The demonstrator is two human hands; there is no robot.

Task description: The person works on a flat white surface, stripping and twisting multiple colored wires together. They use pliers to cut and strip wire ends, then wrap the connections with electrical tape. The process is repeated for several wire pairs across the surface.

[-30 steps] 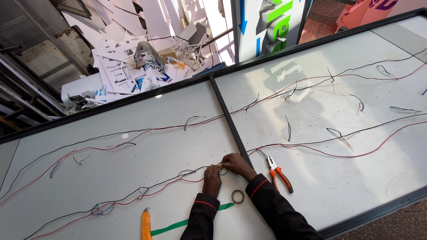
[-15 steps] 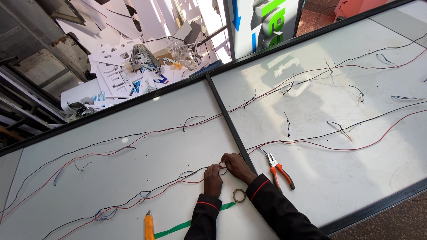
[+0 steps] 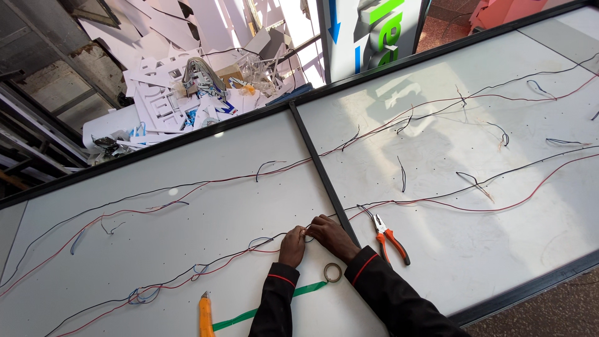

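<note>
My left hand (image 3: 292, 246) and my right hand (image 3: 331, 236) meet on a white panel (image 3: 187, 249), fingertips pinched together on a joint in the red and black wires (image 3: 224, 257) running along its lower part. Both arms wear black sleeves with red cuff piping. Orange-handled pliers (image 3: 388, 240) lie just right of my right hand, beyond the black divider bar (image 3: 321, 175). A small roll of tape (image 3: 332, 272) rests between my forearms, with a green strip (image 3: 262, 309) trailing left of it. An orange utility knife (image 3: 206, 315) lies at the bottom edge.
A second run of red and black wires (image 3: 437, 106) crosses the upper part of both panels, with short loose wire ends sticking up. A heap of white cut letters and scraps (image 3: 187, 93) lies beyond the far edge. The black frame edge (image 3: 530, 290) borders bare floor at right.
The view has drifted slightly; my hands stay pinched on the same wire joint with only small finger movement.
</note>
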